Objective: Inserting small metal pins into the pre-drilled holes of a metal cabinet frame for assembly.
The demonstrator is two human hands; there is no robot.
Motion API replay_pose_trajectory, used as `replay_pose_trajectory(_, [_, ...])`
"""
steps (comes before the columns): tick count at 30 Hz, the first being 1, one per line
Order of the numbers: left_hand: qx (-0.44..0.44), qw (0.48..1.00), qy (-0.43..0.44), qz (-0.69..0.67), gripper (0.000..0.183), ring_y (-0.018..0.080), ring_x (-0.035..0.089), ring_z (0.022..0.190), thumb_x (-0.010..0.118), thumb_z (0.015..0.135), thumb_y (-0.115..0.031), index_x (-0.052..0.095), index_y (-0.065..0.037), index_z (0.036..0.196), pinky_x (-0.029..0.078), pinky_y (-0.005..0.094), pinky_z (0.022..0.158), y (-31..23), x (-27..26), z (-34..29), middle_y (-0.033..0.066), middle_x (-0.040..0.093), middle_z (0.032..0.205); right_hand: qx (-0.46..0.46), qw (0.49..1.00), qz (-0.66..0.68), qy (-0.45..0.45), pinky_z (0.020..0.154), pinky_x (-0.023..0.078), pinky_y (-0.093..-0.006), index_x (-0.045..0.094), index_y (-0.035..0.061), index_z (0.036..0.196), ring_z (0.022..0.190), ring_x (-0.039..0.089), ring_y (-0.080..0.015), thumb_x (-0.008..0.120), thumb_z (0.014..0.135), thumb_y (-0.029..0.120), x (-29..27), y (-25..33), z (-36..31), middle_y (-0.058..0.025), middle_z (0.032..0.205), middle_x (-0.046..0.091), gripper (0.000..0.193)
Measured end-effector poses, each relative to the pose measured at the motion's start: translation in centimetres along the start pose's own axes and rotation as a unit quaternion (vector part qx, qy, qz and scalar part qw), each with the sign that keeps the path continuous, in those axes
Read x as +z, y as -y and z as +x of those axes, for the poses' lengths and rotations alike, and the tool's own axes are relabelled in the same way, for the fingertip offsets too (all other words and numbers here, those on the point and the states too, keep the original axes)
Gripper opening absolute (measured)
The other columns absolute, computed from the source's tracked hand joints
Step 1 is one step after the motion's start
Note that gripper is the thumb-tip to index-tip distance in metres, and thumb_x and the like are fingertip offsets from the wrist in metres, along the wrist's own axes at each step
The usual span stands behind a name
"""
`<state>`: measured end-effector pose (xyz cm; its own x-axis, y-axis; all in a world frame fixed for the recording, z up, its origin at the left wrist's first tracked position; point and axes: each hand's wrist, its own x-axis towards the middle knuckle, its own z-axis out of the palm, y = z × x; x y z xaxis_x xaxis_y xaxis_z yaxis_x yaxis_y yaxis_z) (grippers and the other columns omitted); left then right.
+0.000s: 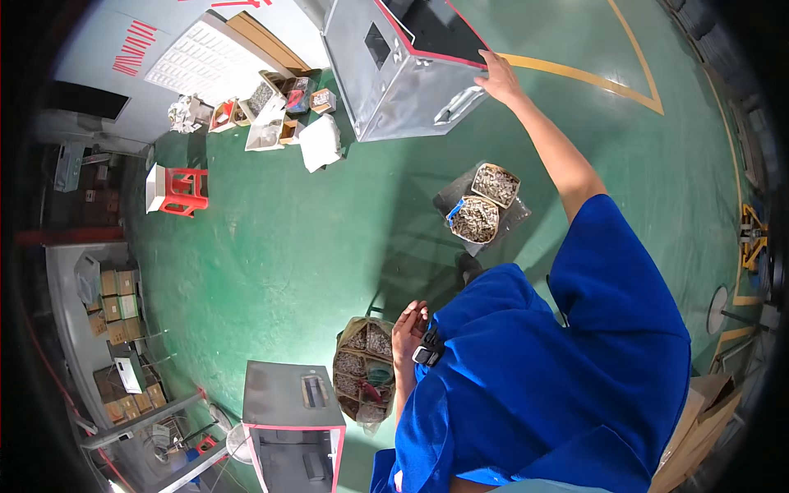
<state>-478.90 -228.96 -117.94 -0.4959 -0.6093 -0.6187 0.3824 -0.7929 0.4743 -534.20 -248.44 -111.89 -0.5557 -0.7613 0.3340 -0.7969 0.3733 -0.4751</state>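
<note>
At the far right corner of a grey metal cabinet (386, 90), my right hand (498, 80) grips the edge, my arm stretched out. Red edging runs along the rim of this cabinet's dark opening, and a small square cutout shows in its side. My left hand (408, 327) hangs low beside my body with its fingers curled together; I cannot make out whether anything is in them. A black device (428, 348) is strapped to that wrist. Nearest to this hand is a divided round container (339, 357) with several compartments of small metal parts.
A second grey cabinet (283, 393) with red edging stands at lower left. Two tubs of small metal parts (496, 184) (475, 220) sit on dark sheeting. Boxes of parts (265, 131), a white bag (320, 143) and a red stool (184, 191) stand at far left. Cartons (125, 283) fill a shelf.
</note>
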Motion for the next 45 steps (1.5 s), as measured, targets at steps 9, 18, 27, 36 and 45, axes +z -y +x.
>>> replay_pose_trajectory(9, [0.020,0.997,-0.068,-0.018,0.023,0.0219,0.060,0.100,0.045,0.094,-0.004,0.055,0.002,0.113,0.051,0.0298,0.087,0.2,1.4,-0.6,0.0180,0.058,0.114,-0.022,0.990,-0.077,0.114,0.098,0.040,-0.0412,0.038,0.0068,0.134,0.121,0.046,-0.0268,0.073,0.071,0.027,1.1,0.6,-2.0,-0.0115,0.133,0.047,0.075])
replay_pose_trajectory(18, [-0.016,0.998,-0.062,-0.001,0.026,0.0222,0.062,0.095,0.044,0.095,-0.009,0.051,-0.001,0.120,0.053,0.0317,0.082,-0.5,1.9,0.0,0.0160,0.060,0.111,-0.099,0.993,-0.059,0.032,0.098,0.034,-0.0438,0.032,0.0016,0.136,0.120,0.046,-0.0269,0.070,0.070,0.018,1.0,5.8,-9.6,-0.0164,0.131,0.046,0.077])
replay_pose_trajectory(27, [-0.026,0.996,-0.082,-0.006,0.029,0.0230,0.061,0.097,0.046,0.095,-0.014,0.049,-0.001,0.122,0.052,0.0327,0.083,-0.7,2.4,0.2,0.0141,0.060,0.109,-0.180,0.971,0.115,0.109,0.104,0.028,-0.0479,0.023,0.0005,0.139,0.124,0.039,-0.0366,0.070,0.070,0.015,-0.8,13.0,-16.7,-0.0263,0.131,0.039,0.085])
replay_pose_trajectory(36, [0.004,0.995,-0.091,-0.036,0.030,0.0233,0.056,0.108,0.047,0.094,-0.015,0.050,-0.001,0.121,0.049,0.0325,0.090,-0.7,3.2,0.5,0.0124,0.059,0.113,-0.205,0.933,0.242,0.169,0.105,0.031,-0.0460,0.021,0.0028,0.140,0.126,0.038,-0.0366,0.072,0.071,0.013,0.9,18.8,-19.6,-0.0262,0.135,0.035,0.087])
replay_pose_trajectory(45, [0.026,0.994,-0.103,-0.041,0.028,0.0209,0.055,0.107,0.050,0.093,-0.016,0.052,-0.003,0.118,0.045,0.0325,0.091,-0.9,3.7,0.1,0.0104,0.059,0.112,-0.341,0.891,0.138,0.268,0.107,0.025,-0.0513,0.020,0.0056,0.142,0.132,0.030,-0.0314,0.077,0.065,0.022,2.8,19.1,-18.1,-0.0197,0.141,0.029,0.097])
